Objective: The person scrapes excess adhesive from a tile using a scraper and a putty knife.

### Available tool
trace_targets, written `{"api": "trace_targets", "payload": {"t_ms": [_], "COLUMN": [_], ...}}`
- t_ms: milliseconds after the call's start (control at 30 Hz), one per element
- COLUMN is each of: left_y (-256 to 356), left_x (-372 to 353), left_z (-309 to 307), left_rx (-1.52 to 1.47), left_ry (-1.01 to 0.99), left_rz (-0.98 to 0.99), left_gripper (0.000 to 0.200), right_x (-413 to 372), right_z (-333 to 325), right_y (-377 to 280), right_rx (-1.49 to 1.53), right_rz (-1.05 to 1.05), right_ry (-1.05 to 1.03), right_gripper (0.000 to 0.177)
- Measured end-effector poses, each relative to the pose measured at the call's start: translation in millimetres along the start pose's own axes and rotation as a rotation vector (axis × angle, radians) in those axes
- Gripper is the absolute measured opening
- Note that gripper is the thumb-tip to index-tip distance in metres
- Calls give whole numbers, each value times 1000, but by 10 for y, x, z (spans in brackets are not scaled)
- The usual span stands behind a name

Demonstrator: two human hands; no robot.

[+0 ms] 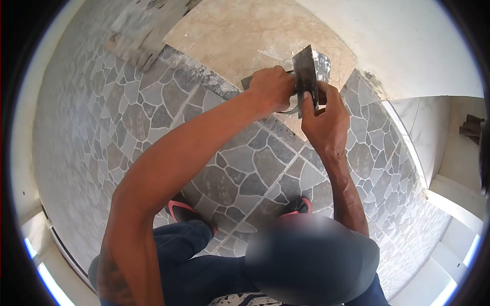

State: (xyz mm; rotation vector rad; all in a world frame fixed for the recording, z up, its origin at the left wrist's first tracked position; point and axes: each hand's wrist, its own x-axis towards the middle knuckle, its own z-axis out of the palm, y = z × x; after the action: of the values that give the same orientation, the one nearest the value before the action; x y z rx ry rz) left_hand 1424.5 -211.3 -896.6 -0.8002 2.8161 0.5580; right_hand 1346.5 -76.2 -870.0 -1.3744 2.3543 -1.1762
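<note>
My left hand (273, 89) is closed around a dark handle (246, 82), whose end sticks out on its left side. Beside it, my right hand (326, 115) pinches a dark, flat rectangular blade (306, 71), with the thumb on its near face. The blade stands nearly upright in view, close to the left fist. Behind it shows a grey, white-spattered surface (322, 66), partly hidden by the blade and fingers. A thin curved edge passes below the left hand; what it belongs to is hidden.
A large beige marbled slab (229, 30) lies beyond the hands on grey stone-patterned flooring (214, 183). Worn, stained boards (148, 30) are at the upper left. A white wall (418, 46) stands at the right. Two dark shoes with red edges (186, 211) show below.
</note>
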Motion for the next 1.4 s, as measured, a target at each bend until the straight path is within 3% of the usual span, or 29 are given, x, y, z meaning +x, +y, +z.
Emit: {"api": "trace_targets", "payload": {"t_ms": [100, 167, 200, 400, 500, 700, 900, 1000, 1200, 1300, 1400], "left_y": [20, -17, -24, -52, -66, -50, -7, -30, 4, -104, -50], "left_x": [18, -7, -26, -109, -81, -79, -37, -76, -29, -2, -15], "left_z": [-127, -82, -19, 436, 449, 409, 369, 477, 277, 525, 409], "left_rx": [-46, -19, -13, 290, 345, 327, 329, 512, 312, 407, 382], "left_ry": [-58, 20, 57, 327, 226, 238, 143, 291, 67, 365, 237], "left_rz": [-25, 25, 46, -1, -8, -8, -50, 30, -1, 122, 44], "left_gripper": [16, 17, 17, 31, 36, 38, 52, 56, 49, 27, 41], "right_x": [-39, -49, -33, 25, -62, -297, -358, -149, -423, -238, -57], "right_z": [130, 189, 170, 126, 193, 164, 131, 298, 189, 261, 301], "right_y": [152, 273, 273, 281, 419, 444, 386, 460, 432, 471, 471], "right_rx": [12, -61, -129, -292, -229, -138, -127, -177, -133, -155, -167], "right_rz": [-13, -77, -82, 71, 128, -22, 0, -63, -10, -30, -25], "right_ry": [20, -4, -23, -254, -271, -194, -204, -152, -171, -161, -167], "right_gripper": [15, 11, 22, 41, 38, 27, 22, 23, 28, 29, 30]}}
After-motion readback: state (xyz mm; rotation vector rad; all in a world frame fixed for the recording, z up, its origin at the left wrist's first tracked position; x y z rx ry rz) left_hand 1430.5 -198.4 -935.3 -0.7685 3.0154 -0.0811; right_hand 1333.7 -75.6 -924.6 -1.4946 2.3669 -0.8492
